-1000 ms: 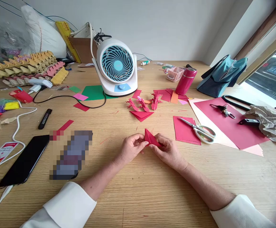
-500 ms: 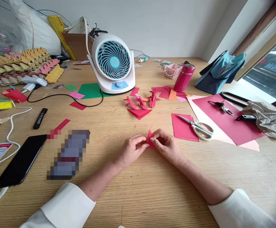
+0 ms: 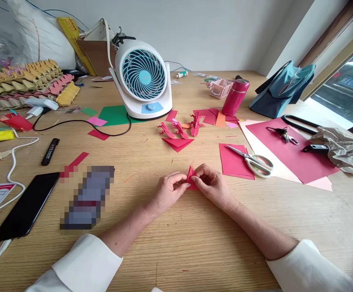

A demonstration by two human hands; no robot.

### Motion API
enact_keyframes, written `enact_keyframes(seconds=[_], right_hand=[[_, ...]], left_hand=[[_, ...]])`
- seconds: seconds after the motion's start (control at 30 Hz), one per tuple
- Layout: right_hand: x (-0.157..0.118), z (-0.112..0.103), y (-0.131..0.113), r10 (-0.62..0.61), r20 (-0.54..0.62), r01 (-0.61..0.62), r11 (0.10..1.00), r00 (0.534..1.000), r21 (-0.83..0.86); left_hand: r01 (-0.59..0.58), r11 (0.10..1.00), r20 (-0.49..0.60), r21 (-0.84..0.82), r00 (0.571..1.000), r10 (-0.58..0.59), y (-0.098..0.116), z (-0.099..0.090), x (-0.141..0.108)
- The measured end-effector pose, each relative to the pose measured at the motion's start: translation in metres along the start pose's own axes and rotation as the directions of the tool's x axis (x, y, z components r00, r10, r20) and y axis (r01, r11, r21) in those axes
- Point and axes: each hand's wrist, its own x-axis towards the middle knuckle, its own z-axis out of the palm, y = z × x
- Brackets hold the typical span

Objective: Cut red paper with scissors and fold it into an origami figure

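Between my two hands is a small piece of folded red paper (image 3: pixel 191 174), its pointed tip facing away from me. My left hand (image 3: pixel 170 188) pinches its left side between thumb and fingers. On the right side, my right hand (image 3: pixel 212 184) grips it the same way, its thumb lying across the paper. Fingers hide part of the folds. Beyond my hands lies a folded red paper triangle (image 3: pixel 178 144), with several folded red paper figures (image 3: pixel 180 130) just behind it. To the right, white-handled scissors (image 3: pixel 257 163) rest on a stack of red paper squares (image 3: pixel 232 164).
A white and blue fan (image 3: pixel 144 77) stands at the back. Left are a black phone (image 3: pixel 27 207), a marker (image 3: pixel 50 151) and cables. On the right are large red sheets (image 3: pixel 288 150), keys (image 3: pixel 285 136), a red thermos (image 3: pixel 236 97) and a teal bag (image 3: pixel 281 93).
Both hands keep hold of the folded red paper in nearly the same pose. The whole view has shifted very slightly.
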Motion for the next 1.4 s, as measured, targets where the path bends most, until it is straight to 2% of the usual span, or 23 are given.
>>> enact_keyframes(seconds=[0.2,0.4,0.73,0.83,0.97,1.2,1.4], right_hand=[[0.001,0.001,0.000,0.074,-0.012,-0.068,0.964,0.997,0.257],[0.003,-0.001,-0.002,0.122,0.026,-0.125,0.962,0.992,0.243],[0.006,-0.001,-0.009,0.195,0.020,-0.186,0.894,0.981,0.407],[0.005,-0.002,-0.012,0.208,-0.001,-0.186,0.878,0.978,0.442],[0.004,-0.002,-0.013,0.224,-0.024,-0.185,0.854,0.974,0.486],[0.004,-0.001,-0.013,0.143,-0.082,-0.087,0.872,0.986,0.482],[0.004,-0.002,-0.014,0.151,-0.074,-0.100,0.878,0.986,0.467]], left_hand=[[-0.030,0.998,0.036,0.056,0.999,0.028,0.003,0.000,-0.002],[-0.075,0.994,0.080,0.083,0.994,0.068,0.004,0.002,-0.004],[-0.073,0.994,0.090,0.087,0.994,0.065,0.004,0.002,-0.005],[-0.025,0.998,0.051,0.061,0.998,0.021,0.007,0.002,-0.005],[0.130,0.992,-0.026,0.010,0.991,-0.129,0.010,0.001,-0.005],[0.341,0.934,0.026,-0.107,0.940,-0.340,0.011,0.000,-0.003],[0.372,0.914,0.044,-0.160,0.928,-0.370,0.013,0.000,-0.003]])
